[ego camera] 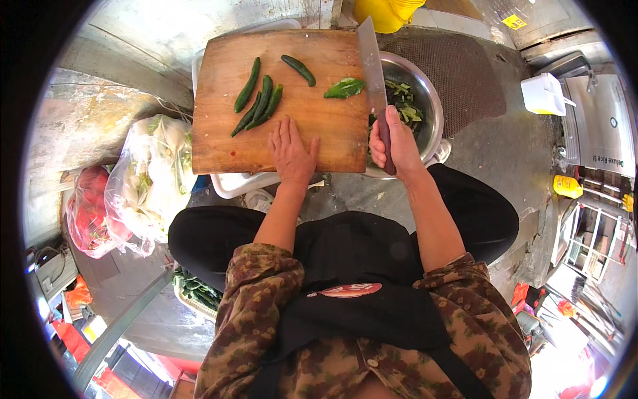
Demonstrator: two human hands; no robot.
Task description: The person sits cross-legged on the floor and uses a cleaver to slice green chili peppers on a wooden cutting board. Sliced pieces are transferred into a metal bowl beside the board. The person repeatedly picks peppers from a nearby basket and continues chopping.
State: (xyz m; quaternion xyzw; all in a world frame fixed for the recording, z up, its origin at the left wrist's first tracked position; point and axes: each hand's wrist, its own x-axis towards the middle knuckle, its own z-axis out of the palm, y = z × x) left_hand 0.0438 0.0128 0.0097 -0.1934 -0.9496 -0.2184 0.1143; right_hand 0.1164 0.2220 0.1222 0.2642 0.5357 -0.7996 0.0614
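Note:
My left hand (pixel 292 152) lies flat, fingers apart, on the near edge of a wooden cutting board (pixel 219 65), holding nothing. Just beyond its fingertips is a group of several whole green cucumbers (pixel 266 102). One more cucumber (pixel 247 85) is at their left, and another (pixel 299 70) lies farther right. A cut green piece (pixel 345 88) rests near the board's right edge. My right hand (pixel 394 142) grips the dark handle of a cleaver (pixel 372 65), its broad blade along that edge. Beside the blade, a metal bowl (pixel 434 99) holds cut green pieces (pixel 406 107), partly hidden by board and hand.
A white tray (pixel 239 185) shows under the board. Plastic bags of pale vegetables (pixel 157 174) and red produce (pixel 92 209) stand at left. A basket of green vegetables (pixel 194 294) sits behind my left knee. A yellow bucket (pixel 386 15) is beyond the board.

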